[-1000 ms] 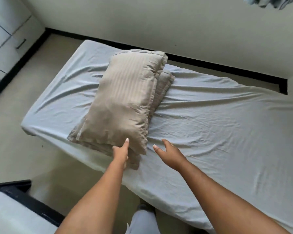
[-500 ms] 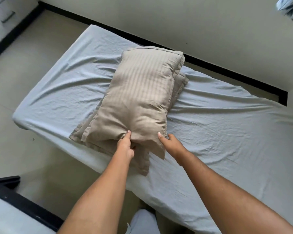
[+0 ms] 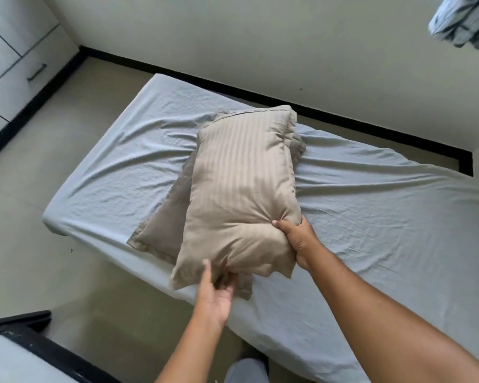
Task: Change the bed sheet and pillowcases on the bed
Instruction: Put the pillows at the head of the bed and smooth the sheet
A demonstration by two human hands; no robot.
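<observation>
A low bed with a wrinkled grey sheet (image 3: 371, 217) fills the middle. Two pillows in beige striped cases are stacked on it. The top pillow (image 3: 241, 194) is lifted at its near end. My right hand (image 3: 296, 239) grips its near right corner, bunching the fabric. My left hand (image 3: 216, 294) is at the near left edge, thumb on top and fingers curled under the case's open flap. The lower pillow (image 3: 163, 225) lies flat on the sheet, partly hidden under the top one.
A white drawer unit (image 3: 9, 56) stands at the far left. A white wall with a black skirting (image 3: 343, 117) runs behind the bed. Grey cloth (image 3: 465, 20) hangs at the top right. A black-framed piece of furniture (image 3: 22, 341) sits at the bottom left.
Both hands reached the top pillow and took hold of its near end. The pillow has been raised and pulled toward me, off the lower pillow.
</observation>
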